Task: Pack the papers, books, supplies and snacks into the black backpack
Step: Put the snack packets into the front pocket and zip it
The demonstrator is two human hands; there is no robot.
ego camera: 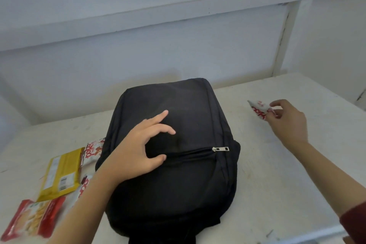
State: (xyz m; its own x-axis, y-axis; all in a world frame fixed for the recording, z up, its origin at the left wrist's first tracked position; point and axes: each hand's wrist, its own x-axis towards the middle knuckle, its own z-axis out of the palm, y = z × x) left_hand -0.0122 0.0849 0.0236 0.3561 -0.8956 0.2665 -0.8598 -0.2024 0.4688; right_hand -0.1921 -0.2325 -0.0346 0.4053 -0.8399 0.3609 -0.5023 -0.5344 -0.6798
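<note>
Backpack: we see a black fabric backpack [178,184] lying flat in the middle of a worn white table [277,184], front side up, with its top end towards us.
Front pocket: we see its zipper running across the bag, with the silver metal zipper pull [220,149] at the right end of the line.
Left hand: our left hand [142,144] rests on the bag's front, palm down. Its fingers are spread and hold nothing, and the thumb lies just at the zipper line.
Right hand: we hold our right hand [287,123] out over the table, well to the right of the bag. Its thumb and fingertips pinch a small white snack packet with red lettering [259,110].
Held packet: we see it tilted, apart from the bag; we cannot tell whether its lower edge touches the table.
Snacks on the left: we see a yellow rectangular snack packet [59,174] lying flat beside the bag. A second white-and-red packet [92,151] lies against the bag's left edge. A red packet picturing crackers [33,220] is nearest to us.
Part hidden: we see a third white-and-red packet [84,184] showing beside our left forearm.
Sleeve: we see a dark red sleeve [354,222] on the right arm.
Background: we face a pale painted wall [138,25].
</note>
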